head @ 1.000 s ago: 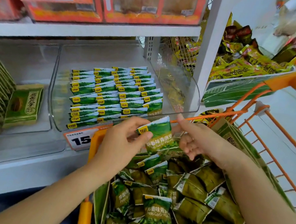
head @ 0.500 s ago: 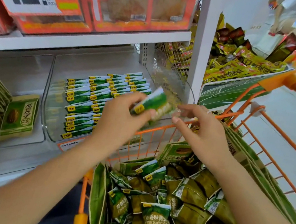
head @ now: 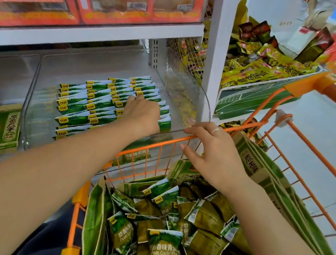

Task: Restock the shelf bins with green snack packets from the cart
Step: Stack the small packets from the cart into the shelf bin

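Clear shelf bin (head: 201, 101) front lip sits just beyond the orange cart (head: 305, 134) rim; bare bin floor far and right of the rows. Green snack packets (head: 92, 103) stand in rows inside the bin; more packets (head: 164, 251) heaped loose in the cart. Left hand (head: 142, 115) reaches in palm down, fingers on a row, grip state unclear. Right hand (head: 213, 153) hovers at the cart rim, fingers relaxed, holding nothing.

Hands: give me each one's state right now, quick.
Left hand: in the clear bin, holding a green packet.
Right hand: open, empty, above the cart rim.
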The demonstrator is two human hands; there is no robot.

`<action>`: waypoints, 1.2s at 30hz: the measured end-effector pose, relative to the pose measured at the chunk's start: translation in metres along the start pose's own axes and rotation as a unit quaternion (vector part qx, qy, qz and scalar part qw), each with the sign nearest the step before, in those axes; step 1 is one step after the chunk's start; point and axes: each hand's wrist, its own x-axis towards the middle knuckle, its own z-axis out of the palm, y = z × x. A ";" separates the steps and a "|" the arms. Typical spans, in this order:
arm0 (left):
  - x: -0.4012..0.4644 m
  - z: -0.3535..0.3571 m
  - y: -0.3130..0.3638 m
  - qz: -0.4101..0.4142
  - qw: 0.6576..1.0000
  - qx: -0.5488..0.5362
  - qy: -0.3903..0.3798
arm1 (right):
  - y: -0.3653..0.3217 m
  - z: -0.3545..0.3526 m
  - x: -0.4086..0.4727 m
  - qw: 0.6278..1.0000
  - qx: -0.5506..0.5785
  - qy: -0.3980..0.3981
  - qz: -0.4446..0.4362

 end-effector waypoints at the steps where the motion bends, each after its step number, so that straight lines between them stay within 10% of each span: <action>1: 0.001 0.001 0.000 0.003 1.000 0.006 0.000 | 0.001 -0.001 0.000 1.000 0.001 0.000 -0.002; 9: 0.001 -0.002 -0.005 0.051 0.998 0.041 0.001 | -0.015 -0.011 0.001 0.997 0.074 0.027 -0.007; 12: -0.020 -0.015 -0.011 0.041 0.994 -0.069 0.072 | -0.012 -0.014 0.000 0.970 -0.010 -0.233 0.069; 15: -0.061 -0.021 -0.013 0.052 0.964 -0.176 0.192 | -0.010 -0.010 -0.007 0.831 -0.117 -0.528 0.130; 18: -0.107 -0.016 -0.008 0.092 0.948 -0.219 0.211 | -0.019 -0.002 -0.012 0.774 -0.161 -0.599 0.125; 22: -0.137 0.014 -0.004 0.144 0.946 -0.256 0.136 | -0.037 0.012 -0.016 0.754 -0.283 -0.590 0.066; 25: -0.141 0.030 -0.009 0.159 0.939 -0.295 0.073 | -0.030 0.012 -0.016 0.812 -0.244 -0.529 0.048; 30: -0.141 0.037 -0.012 0.118 0.913 -0.390 0.014 | -0.007 -0.028 -0.002 0.901 0.099 -0.396 0.146; 36: -0.140 0.026 -0.009 0.079 0.800 -0.582 -0.125 | -0.018 -0.039 0.003 0.839 0.437 -0.260 0.192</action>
